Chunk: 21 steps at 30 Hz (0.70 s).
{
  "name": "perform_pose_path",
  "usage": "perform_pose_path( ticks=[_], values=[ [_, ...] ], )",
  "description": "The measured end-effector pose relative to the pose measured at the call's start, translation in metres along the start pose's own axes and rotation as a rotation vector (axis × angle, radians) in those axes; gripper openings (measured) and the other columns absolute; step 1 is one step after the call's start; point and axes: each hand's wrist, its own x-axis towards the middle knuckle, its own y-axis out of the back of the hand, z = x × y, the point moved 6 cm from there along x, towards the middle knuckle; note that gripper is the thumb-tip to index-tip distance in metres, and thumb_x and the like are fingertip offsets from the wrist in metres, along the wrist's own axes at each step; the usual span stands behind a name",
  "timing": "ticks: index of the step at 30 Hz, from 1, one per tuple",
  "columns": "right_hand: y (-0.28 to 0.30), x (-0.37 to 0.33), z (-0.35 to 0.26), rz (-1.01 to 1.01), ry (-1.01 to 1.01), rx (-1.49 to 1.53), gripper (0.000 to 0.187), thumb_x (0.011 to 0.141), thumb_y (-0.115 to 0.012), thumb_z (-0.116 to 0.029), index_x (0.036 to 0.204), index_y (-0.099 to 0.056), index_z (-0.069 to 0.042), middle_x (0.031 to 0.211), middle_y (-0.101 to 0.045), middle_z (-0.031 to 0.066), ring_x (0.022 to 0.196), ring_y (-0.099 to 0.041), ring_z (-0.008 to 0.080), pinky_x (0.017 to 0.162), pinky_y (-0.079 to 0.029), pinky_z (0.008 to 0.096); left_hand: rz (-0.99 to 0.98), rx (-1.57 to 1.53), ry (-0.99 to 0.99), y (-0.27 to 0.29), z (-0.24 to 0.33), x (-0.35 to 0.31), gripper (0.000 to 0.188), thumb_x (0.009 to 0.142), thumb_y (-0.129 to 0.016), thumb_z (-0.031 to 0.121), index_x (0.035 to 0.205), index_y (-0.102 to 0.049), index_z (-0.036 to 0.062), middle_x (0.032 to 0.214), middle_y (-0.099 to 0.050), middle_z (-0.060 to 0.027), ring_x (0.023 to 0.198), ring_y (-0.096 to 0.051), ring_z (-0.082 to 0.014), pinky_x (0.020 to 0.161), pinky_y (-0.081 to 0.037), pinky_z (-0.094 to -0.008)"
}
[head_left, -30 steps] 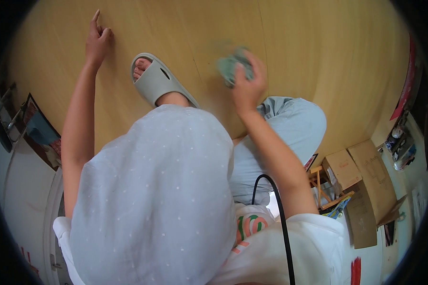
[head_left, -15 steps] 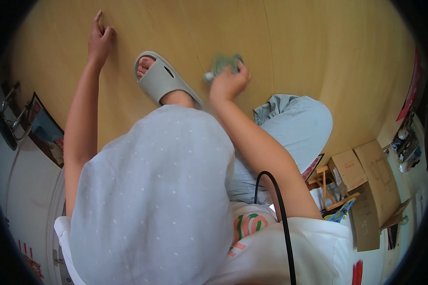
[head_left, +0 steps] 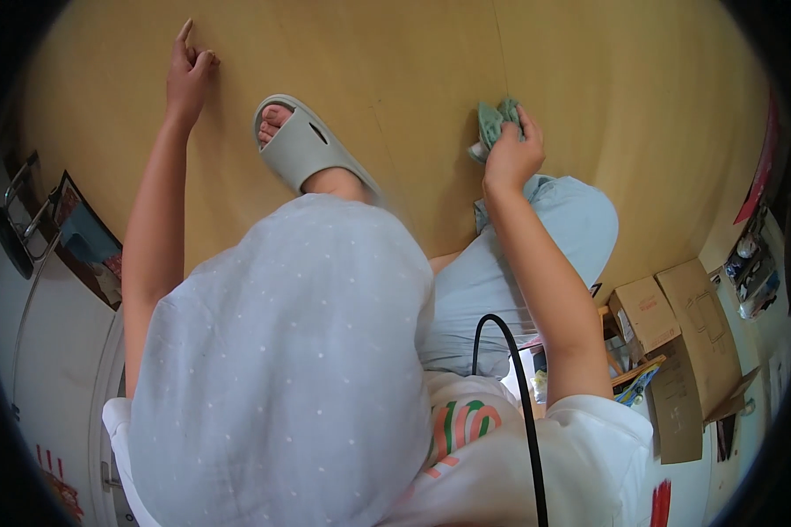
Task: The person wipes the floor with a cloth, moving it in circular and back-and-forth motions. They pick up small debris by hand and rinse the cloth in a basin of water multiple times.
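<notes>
The right hand (head_left: 511, 156) has swung back out to the right across the floor (head_left: 395, 61). Half a second ago it was close beside the slipper (head_left: 306, 145); now it sits well clear of it, further right and just ahead of the bent knee in pale blue trousers (head_left: 536, 255). A second ago it was out on this side too, so the cloth (head_left: 494, 127) is being swept side to side — the wiping looks to be in mid-stroke, working the strip of floor in front of the foot.

The cloth is a small green rag, bunched and crumpled, pressed flat to the wooden floor. The right hand's grip is closed over it, fingers curled on top, with a wad poking out to the left of the knuckles.

The left hand (head_left: 189, 75) has hardly shifted — it rests on the floor far to the left, its grip holding nothing, one finger pointing forward and the others loosely bent, propping the person up.

Cardboard boxes (head_left: 677, 334) lie at the right.
</notes>
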Motion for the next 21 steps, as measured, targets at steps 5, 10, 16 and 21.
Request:
perform_pose_path(
  ticks=[5,10,16,21],
  values=[
    [-0.062,-0.043,-0.020,-0.089,0.449,-0.079,0.033,0.082,-0.058,-0.005,0.112,-0.073,-0.005,0.116,-0.069,0.0174,0.110,-0.060,0.0377,0.099,-0.045,0.0462,0.015,0.013,0.019,0.006,-0.015,-0.003,0.065,0.094,-0.055,0.007,0.155,-0.032,0.0068,0.082,-0.056,-0.0007,0.079,-0.058,-0.0098,0.076,-0.050,-0.0254],
    [-0.131,-0.042,-0.093,-0.290,0.711,-0.005,0.029,0.082,-0.060,-0.008,0.106,-0.076,-0.010,0.109,-0.073,0.0093,0.104,-0.061,0.0343,0.096,-0.046,0.0441,0.017,-0.006,0.018,-0.002,-0.008,-0.001,0.064,0.094,-0.055,0.008,0.155,-0.034,0.0062,0.082,-0.057,-0.0010,0.081,-0.060,-0.0098,0.077,-0.050,-0.0252],
    [-0.153,-0.066,-0.089,-1.029,1.247,-0.417,0.030,0.077,-0.064,-0.003,0.103,-0.077,-0.012,0.114,-0.073,0.0029,0.103,-0.060,0.0340,0.092,-0.051,0.0406,0.054,0.065,0.010,0.003,-0.004,-0.005,0.064,0.094,-0.056,0.010,0.154,-0.036,0.0083,0.083,-0.059,-0.0019,0.080,-0.060,-0.0109,0.079,-0.051,-0.0267],
    [-0.117,-0.073,-0.059,-0.987,1.308,-0.311,0.033,0.075,-0.063,0.001,0.103,-0.077,-0.010,0.111,-0.073,0.0010,0.102,-0.059,0.0333,0.088,-0.053,0.0387,0.031,0.100,0.007,0.001,-0.005,-0.003,0.060,0.099,-0.054,0.010,0.155,-0.034,0.0117,0.089,-0.059,-0.0018,0.083,-0.060,-0.0108,0.079,-0.050,-0.0266]
  ],
)
